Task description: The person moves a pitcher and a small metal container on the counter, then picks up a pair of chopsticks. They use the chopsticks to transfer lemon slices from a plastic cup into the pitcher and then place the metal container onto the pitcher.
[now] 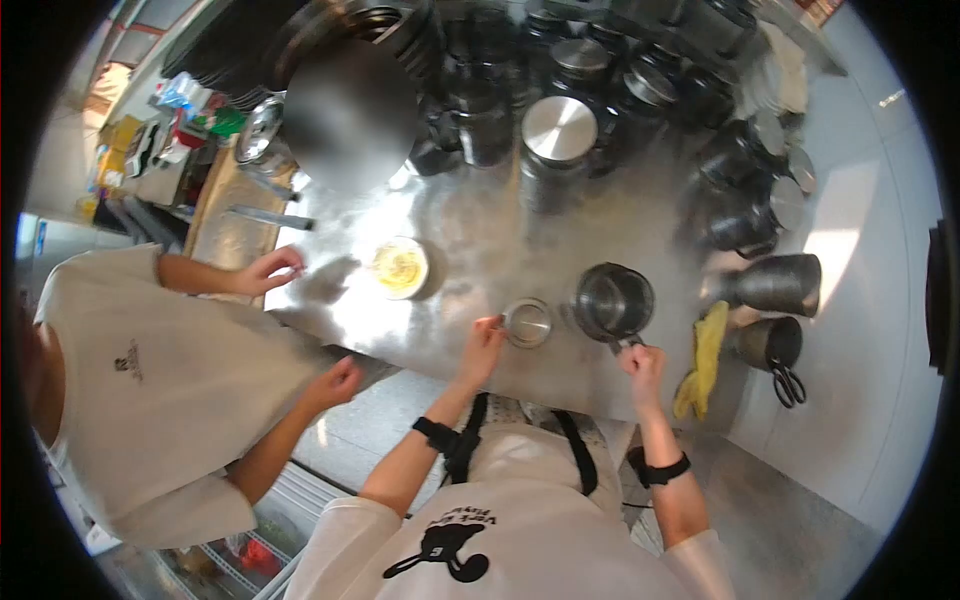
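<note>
My left hand (483,345) pinches the edge of a small round lid (528,323) at the front of the metal table. To its right, my right hand (642,362) is closed round the handle of a dark metal pot (614,302), which looks open at the top. The lid and the pot are apart, with a narrow gap between them. Further left, a white bowl (400,268) with yellow food in it stands on the metal table (480,230); neither of my hands touches it.
A co-worker (180,390) stands at the left, hands near the table's edge. Lidded jars (559,130) crowd the back. At the right are a yellow cloth (705,360), a dark container (770,343) with scissors (788,383), and metal jugs (785,284).
</note>
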Demonstrator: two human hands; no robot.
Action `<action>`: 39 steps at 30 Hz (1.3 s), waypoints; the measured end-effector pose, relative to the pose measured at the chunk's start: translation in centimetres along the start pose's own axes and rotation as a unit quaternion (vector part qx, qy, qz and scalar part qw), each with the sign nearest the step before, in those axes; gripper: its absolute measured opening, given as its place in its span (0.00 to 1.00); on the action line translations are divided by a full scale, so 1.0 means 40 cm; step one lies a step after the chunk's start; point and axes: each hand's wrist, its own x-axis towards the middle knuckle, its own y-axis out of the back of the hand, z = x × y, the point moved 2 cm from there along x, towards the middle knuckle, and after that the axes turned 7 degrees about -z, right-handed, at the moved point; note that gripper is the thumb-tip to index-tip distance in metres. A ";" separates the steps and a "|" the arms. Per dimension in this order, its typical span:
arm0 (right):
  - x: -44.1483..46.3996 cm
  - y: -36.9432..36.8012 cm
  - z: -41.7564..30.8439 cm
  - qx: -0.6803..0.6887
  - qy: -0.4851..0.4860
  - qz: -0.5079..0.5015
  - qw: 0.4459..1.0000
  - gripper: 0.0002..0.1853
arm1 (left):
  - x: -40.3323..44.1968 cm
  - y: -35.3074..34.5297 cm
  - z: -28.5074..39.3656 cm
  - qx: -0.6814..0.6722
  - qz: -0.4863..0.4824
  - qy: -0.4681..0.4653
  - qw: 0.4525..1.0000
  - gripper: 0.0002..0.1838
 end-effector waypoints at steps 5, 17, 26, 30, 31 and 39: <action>0.007 0.003 -0.004 0.062 0.009 -0.037 0.997 0.21 | -0.068 -0.025 0.211 -0.056 -0.033 -0.064 0.996 0.15; 0.029 0.039 -0.003 0.038 -0.038 -0.195 0.979 0.24 | -0.501 -0.518 0.729 -0.230 -0.779 -0.381 0.442 0.15; 0.052 0.070 -0.037 -0.149 0.039 -0.275 0.949 0.25 | -0.382 -0.471 0.675 -0.081 -0.605 -0.476 0.633 0.14; 0.012 0.112 -0.159 -0.409 0.002 -0.286 0.867 0.19 | -0.345 -0.209 0.543 -0.067 -0.306 -0.384 0.869 0.10; -0.018 0.148 -0.157 -0.426 -0.108 -0.277 0.854 0.15 | -0.355 -0.119 0.521 -0.064 -0.261 -0.319 0.909 0.08; -0.021 -0.302 -0.193 -0.330 0.028 -0.296 0.896 0.14 | -0.463 0.407 0.079 -0.115 0.166 -0.005 0.979 0.07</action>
